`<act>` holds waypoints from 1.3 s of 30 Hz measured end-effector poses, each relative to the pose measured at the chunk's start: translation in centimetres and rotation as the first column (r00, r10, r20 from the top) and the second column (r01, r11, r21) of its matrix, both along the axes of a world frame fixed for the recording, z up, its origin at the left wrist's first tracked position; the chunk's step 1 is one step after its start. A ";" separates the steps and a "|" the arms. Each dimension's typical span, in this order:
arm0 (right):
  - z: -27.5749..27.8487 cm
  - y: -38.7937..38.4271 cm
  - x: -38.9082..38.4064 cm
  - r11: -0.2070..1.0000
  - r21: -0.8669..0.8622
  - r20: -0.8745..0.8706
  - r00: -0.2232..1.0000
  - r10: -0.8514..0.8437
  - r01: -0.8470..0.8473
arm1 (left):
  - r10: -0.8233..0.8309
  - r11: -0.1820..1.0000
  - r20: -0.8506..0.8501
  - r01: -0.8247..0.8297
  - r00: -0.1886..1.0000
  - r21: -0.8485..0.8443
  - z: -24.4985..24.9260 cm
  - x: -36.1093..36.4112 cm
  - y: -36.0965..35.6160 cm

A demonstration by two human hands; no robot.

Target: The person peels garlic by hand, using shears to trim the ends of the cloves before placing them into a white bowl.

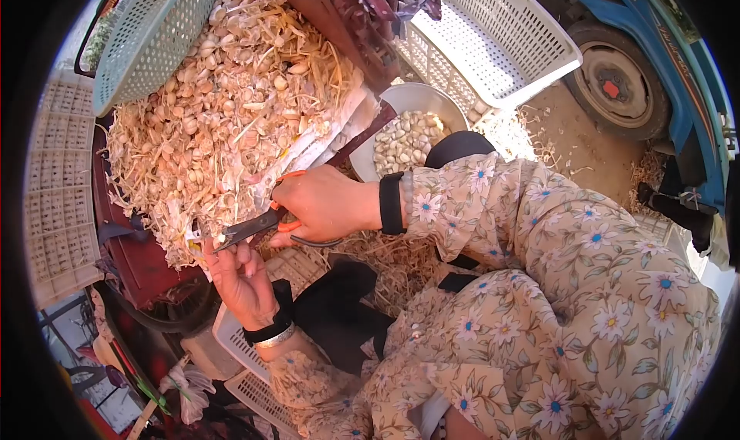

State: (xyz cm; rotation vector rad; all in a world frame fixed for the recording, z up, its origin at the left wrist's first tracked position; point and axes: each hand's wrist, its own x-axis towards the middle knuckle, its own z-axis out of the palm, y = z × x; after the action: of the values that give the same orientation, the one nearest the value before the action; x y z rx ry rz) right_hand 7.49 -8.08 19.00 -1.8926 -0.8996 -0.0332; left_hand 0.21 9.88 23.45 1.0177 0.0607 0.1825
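My right hand (327, 201) is closed around a pair of scissors (252, 228) with orange handles and dark blades. The blades point left, their tips at the fingers of my left hand (245, 286). Between those left fingertips is a small pale garlic clove (221, 240), partly hidden by the blades and fingers. Just beyond both hands lies a big heap of garlic cloves (223, 124) mixed with dry skins and stalks. Behind my right wrist, a metal bowl (455, 110) holds many trimmed-looking cloves (406, 141).
A pale green basket (158, 47) leans on the heap's far left. A white crate (532, 55) stands beyond the bowl. At right is a blue vehicle with a wheel (617, 85). More crates (58, 186) stand at left. Husks lie below my hands.
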 end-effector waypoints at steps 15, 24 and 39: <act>-0.6 0.6 -1.6 0.991 0.000 -0.022 0.991 0.130 -0.130 | 0.132 0.991 -0.054 -0.129 0.990 0.045 0.8 -2.1 -0.9; 1.3 0.4 -0.7 0.980 0.150 -0.537 0.822 0.189 -0.127 | 0.371 0.887 -0.182 -0.289 0.911 0.359 2.9 -8.8 3.5; -0.1 0.9 1.5 0.976 0.217 -0.606 0.782 0.145 -0.012 | 0.286 0.197 -0.022 -0.036 0.958 0.980 -0.6 4.3 8.9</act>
State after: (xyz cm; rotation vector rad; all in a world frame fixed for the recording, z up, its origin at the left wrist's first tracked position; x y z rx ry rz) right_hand 8.97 -7.18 18.87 -1.5162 -0.4888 0.5101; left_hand 4.51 18.82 22.81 2.3872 0.2740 0.3305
